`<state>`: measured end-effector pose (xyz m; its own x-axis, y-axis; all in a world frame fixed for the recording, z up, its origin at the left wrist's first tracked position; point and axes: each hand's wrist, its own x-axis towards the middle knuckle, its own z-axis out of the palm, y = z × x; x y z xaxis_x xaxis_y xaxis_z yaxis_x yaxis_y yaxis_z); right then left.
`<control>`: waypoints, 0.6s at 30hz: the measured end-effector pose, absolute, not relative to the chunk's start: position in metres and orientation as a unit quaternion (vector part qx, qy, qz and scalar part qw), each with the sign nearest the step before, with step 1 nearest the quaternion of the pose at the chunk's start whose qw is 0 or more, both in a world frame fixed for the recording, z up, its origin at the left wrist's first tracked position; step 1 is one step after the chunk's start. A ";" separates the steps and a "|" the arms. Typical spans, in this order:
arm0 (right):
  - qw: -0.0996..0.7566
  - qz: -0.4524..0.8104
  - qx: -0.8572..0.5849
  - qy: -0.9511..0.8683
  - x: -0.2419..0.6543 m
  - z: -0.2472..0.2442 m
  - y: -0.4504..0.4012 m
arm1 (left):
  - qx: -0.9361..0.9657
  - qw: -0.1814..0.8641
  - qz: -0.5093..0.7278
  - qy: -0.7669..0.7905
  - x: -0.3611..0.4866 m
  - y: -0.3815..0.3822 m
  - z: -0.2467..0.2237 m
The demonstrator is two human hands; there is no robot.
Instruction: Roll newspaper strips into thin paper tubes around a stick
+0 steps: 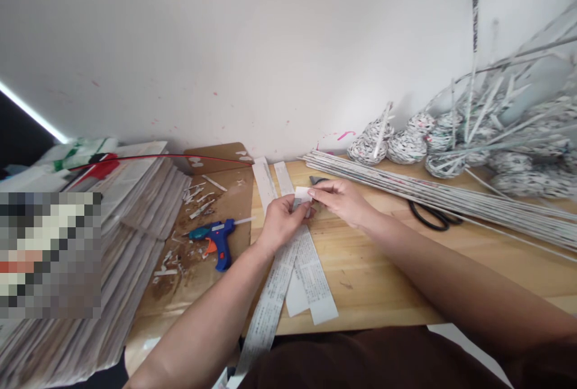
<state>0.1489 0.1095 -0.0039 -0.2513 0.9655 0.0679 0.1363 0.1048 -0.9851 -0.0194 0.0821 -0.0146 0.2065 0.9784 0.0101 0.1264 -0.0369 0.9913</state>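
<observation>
My left hand (283, 220) is closed on a printed newspaper strip (265, 317), thumb on top, over the middle of the wooden table. The strip appears to run down from this hand past the table's front edge. At its upper end shows a small pale paper flap (303, 193), pinched between the thumb and finger of my right hand (341, 199). More newspaper strips (320, 293) lie beneath my hands, crossing one another. Just behind my right fingers is a dark pointed tip (318, 180), perhaps scissor blades, partly hidden.
A blue glue gun (220, 238) lies on a stained cardboard sheet (238, 196) among paper scraps. Stacked newspapers (148, 208) stand at left. To the right are a bundle of rolled paper sticks (406, 187), black scissor handles (428, 217) and several woven paper forms (406, 145) along the wall.
</observation>
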 end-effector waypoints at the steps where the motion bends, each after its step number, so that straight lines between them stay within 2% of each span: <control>1: 0.416 0.497 -0.448 -0.616 0.149 -0.004 0.110 | 0.586 0.511 0.418 0.471 -0.019 0.082 -0.014; 18: 0.467 0.560 -0.449 -0.516 0.138 0.004 0.103 | 0.586 0.488 0.435 0.479 -0.018 0.080 -0.015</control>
<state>0.1378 0.1027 0.0038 -0.1594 0.9870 -0.0203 -0.0597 -0.0302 -0.9978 -0.0178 0.0803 -0.0150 0.1616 0.9859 0.0429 0.1369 -0.0654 0.9884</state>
